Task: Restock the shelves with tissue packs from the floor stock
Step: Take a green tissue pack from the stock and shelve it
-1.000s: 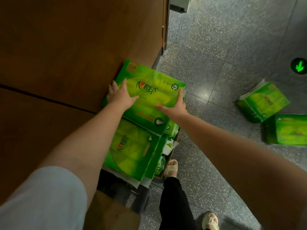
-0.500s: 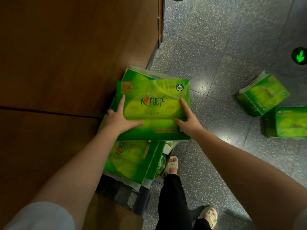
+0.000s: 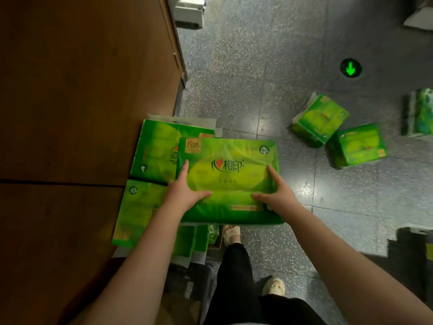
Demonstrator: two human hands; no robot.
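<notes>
I hold a large green tissue pack (image 3: 230, 170) flat in front of me, above the floor stock. My left hand (image 3: 185, 193) grips its left near edge, thumb on top. Gripping the right near edge in the same way is my right hand (image 3: 275, 194). Below it lie more green tissue packs: one against the wooden surface (image 3: 157, 151) and one nearer me (image 3: 138, 212). Their lower parts are hidden by the held pack and my arms.
A brown wooden shelf top (image 3: 82, 102) fills the left. Two loose green packs (image 3: 319, 118) (image 3: 358, 145) lie on the grey speckled floor at right, another pack (image 3: 419, 113) at the right edge. A green arrow marker (image 3: 350, 68) glows on the floor. My feet (image 3: 230, 233) stand below.
Both hands lifted the top pack off the pile and drew it toward me, turning it square to my view. The packs beneath it are now uncovered.
</notes>
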